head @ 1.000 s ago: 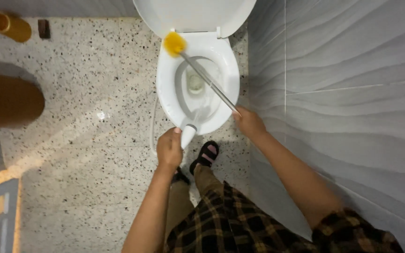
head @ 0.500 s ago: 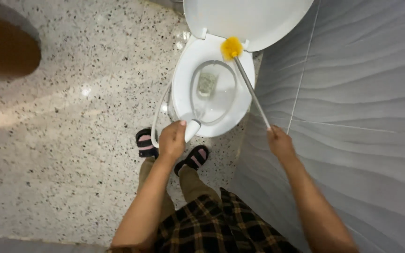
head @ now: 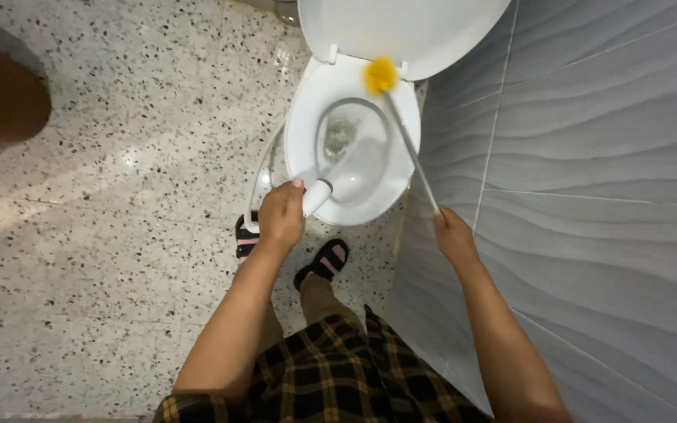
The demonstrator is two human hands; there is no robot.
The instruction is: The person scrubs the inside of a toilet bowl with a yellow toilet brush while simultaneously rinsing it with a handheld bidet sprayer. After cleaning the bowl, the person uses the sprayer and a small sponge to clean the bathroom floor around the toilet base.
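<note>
Head view, looking straight down: the left hand (head: 281, 215) is closed around a white handheld spray nozzle (head: 316, 197), whose tip points over the front rim into the white ceramic toilet bowl (head: 354, 153); a thin hose (head: 258, 182) loops from the hand down the bowl's left side. The right hand (head: 454, 234) grips the end of a long grey-handled toilet brush (head: 410, 145), its yellow bristle head (head: 380, 75) resting at the back rim of the bowl, just below the raised white lid (head: 401, 27). Black-and-pink sandals (head: 325, 262) stand on speckled terrazzo floor (head: 119, 235) before the bowl. Grey wavy wall tiles (head: 589, 157) rise just right of the brush.
</note>
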